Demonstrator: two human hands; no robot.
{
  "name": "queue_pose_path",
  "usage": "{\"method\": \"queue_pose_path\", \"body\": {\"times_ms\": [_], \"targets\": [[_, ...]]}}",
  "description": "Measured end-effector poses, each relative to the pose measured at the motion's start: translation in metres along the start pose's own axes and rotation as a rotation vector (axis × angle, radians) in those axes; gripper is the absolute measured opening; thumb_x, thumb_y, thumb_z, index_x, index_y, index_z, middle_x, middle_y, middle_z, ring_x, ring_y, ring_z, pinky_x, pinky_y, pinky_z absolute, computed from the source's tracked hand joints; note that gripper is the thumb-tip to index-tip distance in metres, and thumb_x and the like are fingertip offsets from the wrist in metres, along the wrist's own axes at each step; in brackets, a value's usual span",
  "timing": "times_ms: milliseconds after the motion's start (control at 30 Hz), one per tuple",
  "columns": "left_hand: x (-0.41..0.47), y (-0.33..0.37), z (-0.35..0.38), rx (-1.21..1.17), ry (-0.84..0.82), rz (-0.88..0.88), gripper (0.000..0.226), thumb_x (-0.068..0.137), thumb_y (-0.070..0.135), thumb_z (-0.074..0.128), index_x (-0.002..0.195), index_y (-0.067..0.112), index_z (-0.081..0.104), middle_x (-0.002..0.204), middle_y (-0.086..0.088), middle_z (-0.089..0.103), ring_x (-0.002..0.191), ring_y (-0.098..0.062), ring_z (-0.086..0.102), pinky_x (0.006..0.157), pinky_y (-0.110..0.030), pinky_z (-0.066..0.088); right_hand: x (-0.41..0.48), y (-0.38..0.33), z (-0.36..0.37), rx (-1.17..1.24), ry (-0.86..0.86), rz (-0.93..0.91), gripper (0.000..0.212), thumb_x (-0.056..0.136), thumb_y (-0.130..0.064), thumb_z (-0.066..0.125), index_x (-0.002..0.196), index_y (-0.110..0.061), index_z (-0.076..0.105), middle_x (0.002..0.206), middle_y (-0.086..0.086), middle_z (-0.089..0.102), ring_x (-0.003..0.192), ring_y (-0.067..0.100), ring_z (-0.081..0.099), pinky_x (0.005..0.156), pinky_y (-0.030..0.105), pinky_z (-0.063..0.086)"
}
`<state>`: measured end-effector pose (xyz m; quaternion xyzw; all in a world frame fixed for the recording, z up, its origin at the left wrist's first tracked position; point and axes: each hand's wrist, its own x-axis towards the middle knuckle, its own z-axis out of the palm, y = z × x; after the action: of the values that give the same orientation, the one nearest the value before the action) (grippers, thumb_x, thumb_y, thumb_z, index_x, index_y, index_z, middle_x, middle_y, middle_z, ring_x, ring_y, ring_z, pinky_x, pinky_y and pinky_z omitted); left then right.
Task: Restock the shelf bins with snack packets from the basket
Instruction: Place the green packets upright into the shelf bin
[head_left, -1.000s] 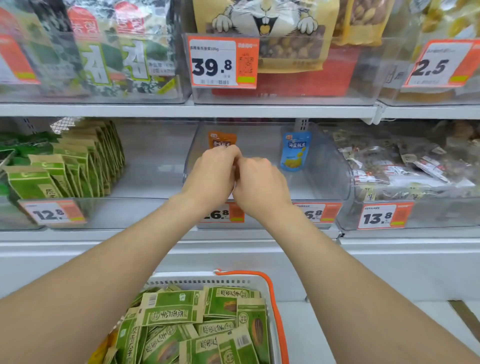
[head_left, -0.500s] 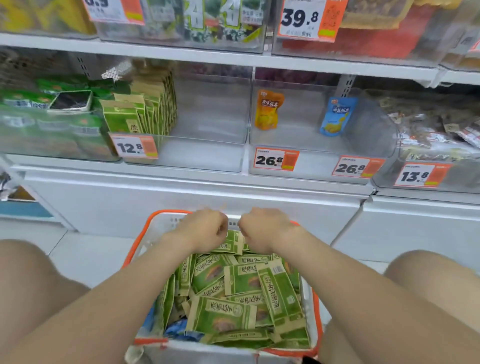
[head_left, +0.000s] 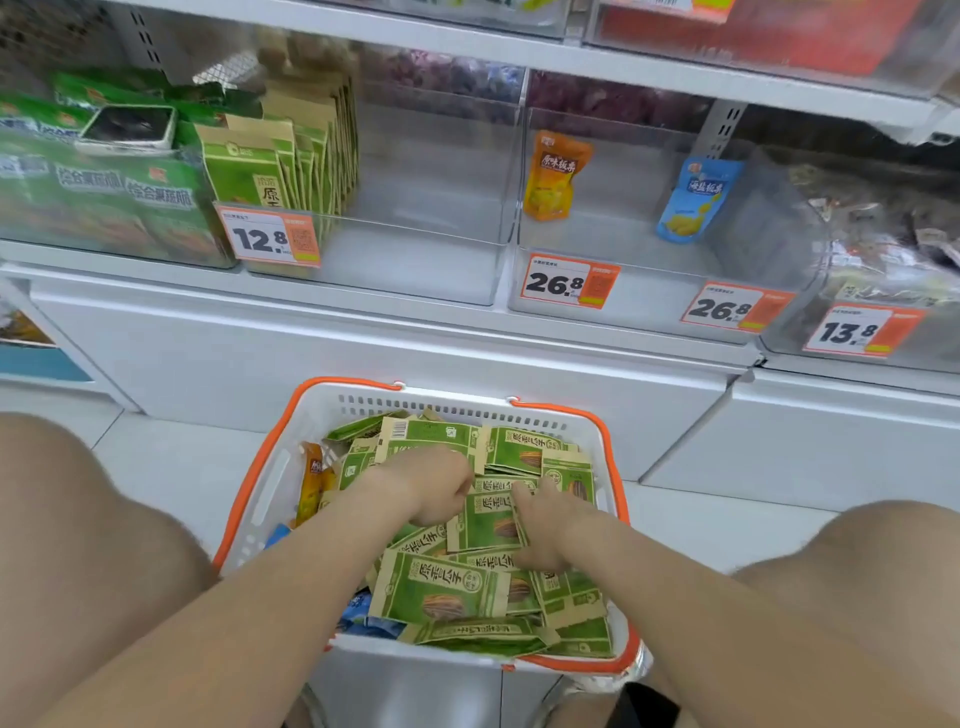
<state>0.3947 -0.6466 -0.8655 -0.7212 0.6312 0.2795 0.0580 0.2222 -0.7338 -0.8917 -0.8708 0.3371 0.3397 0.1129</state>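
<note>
A white basket with an orange rim (head_left: 267, 488) stands on the floor between my knees, heaped with green snack packets (head_left: 436, 587). My left hand (head_left: 431, 488) is down on the pile with its fingers curled into the packets and its fingertips hidden. My right hand (head_left: 550, 525) pinches the edge of a green packet (head_left: 485, 522) lying between the two hands. Up on the shelf, a clear bin (head_left: 415, 244) holds a row of the same green packets (head_left: 291, 166) standing upright at its left end.
The neighbouring clear bin (head_left: 623, 291) holds one orange packet (head_left: 556, 176) and one blue packet (head_left: 691, 200). A phone (head_left: 130, 130) lies on green bags at far left. Orange and blue packets (head_left: 311, 483) show at the basket's left side. A white cabinet front (head_left: 363, 353) runs below the shelf.
Both hands came down from the shelf bin into the basket and now dig into the green packets. My view tilted down and closer to the basket.
</note>
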Motion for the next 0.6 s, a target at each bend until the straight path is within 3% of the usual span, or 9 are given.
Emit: {"method": "queue_pose_path", "body": {"times_ms": [100, 267, 333, 400, 467, 533, 600], "targets": [[0.001, -0.004, -0.002, -0.003, 0.001, -0.005, 0.022, 0.102, 0.019, 0.049, 0.111, 0.017, 0.069, 0.109, 0.000, 0.069, 0.098, -0.020, 0.065, 0.086, -0.035, 0.056, 0.005, -0.003, 0.004, -0.049, -0.029, 0.014, 0.077, 0.091, -0.036, 0.073, 0.152, -0.021, 0.029, 0.143, 0.018, 0.035, 0.099, 0.031, 0.063, 0.077, 0.037, 0.056], [0.013, -0.016, -0.001, -0.119, 0.027, -0.017, 0.032, 0.100, 0.018, 0.058, 0.130, 0.023, 0.064, 0.133, -0.001, 0.064, 0.116, -0.019, 0.062, 0.100, -0.039, 0.054, 0.000, -0.005, -0.041, 0.030, -0.114, -0.045, 0.064, 0.094, -0.047, 0.063, 0.145, -0.018, 0.040, 0.128, 0.008, 0.052, 0.099, 0.025, 0.060, 0.076, 0.039, 0.052], [0.015, -0.020, -0.003, -0.212, 0.045, -0.009, 0.063, 0.089, 0.012, 0.074, 0.145, 0.028, 0.050, 0.146, 0.002, 0.054, 0.129, -0.020, 0.054, 0.104, -0.039, 0.053, -0.008, -0.008, -0.071, 0.129, -0.102, -0.106, 0.050, 0.097, -0.048, 0.056, 0.138, -0.020, 0.047, 0.126, 0.006, 0.058, 0.102, 0.024, 0.059, 0.079, 0.039, 0.050], [0.013, -0.022, -0.009, -0.308, 0.074, 0.023, 0.089, 0.075, 0.018, 0.091, 0.149, 0.031, 0.044, 0.148, 0.008, 0.049, 0.133, -0.016, 0.049, 0.111, -0.039, 0.048, -0.014, -0.010, -0.099, 0.228, -0.062, -0.167, 0.018, 0.099, -0.042, 0.053, 0.109, -0.027, 0.053, 0.111, 0.000, 0.061, 0.099, 0.021, 0.060, 0.080, 0.038, 0.048], [0.011, -0.022, -0.013, -0.418, 0.158, 0.044, 0.092, 0.063, 0.035, 0.100, 0.139, 0.034, 0.049, 0.138, 0.010, 0.056, 0.127, -0.013, 0.053, 0.110, -0.040, 0.047, -0.015, -0.011, -0.120, 0.334, -0.025, -0.210, 0.012, 0.095, -0.036, 0.056, 0.091, -0.025, 0.054, 0.102, 0.002, 0.065, 0.095, 0.023, 0.064, 0.078, 0.041, 0.051], [0.009, -0.022, -0.017, -0.533, 0.288, 0.021, 0.082, 0.056, 0.046, 0.101, 0.121, 0.038, 0.052, 0.115, 0.009, 0.063, 0.107, -0.014, 0.060, 0.094, -0.041, 0.052, -0.014, -0.011, -0.133, 0.454, -0.035, -0.193, 0.024, 0.084, -0.037, 0.061, 0.098, -0.017, 0.063, 0.107, 0.012, 0.071, 0.091, 0.030, 0.071, 0.079, 0.046, 0.057], [0.009, -0.024, -0.020, -0.597, 0.384, 0.019, 0.067, 0.059, 0.052, 0.098, 0.108, 0.040, 0.055, 0.098, 0.005, 0.065, 0.091, -0.017, 0.062, 0.080, -0.037, 0.052, -0.013, -0.012, -0.139, 0.584, -0.049, -0.194, 0.037, 0.081, -0.036, 0.065, 0.106, -0.009, 0.069, 0.099, 0.016, 0.074, 0.076, 0.031, 0.068, 0.069, 0.046, 0.053]]}}
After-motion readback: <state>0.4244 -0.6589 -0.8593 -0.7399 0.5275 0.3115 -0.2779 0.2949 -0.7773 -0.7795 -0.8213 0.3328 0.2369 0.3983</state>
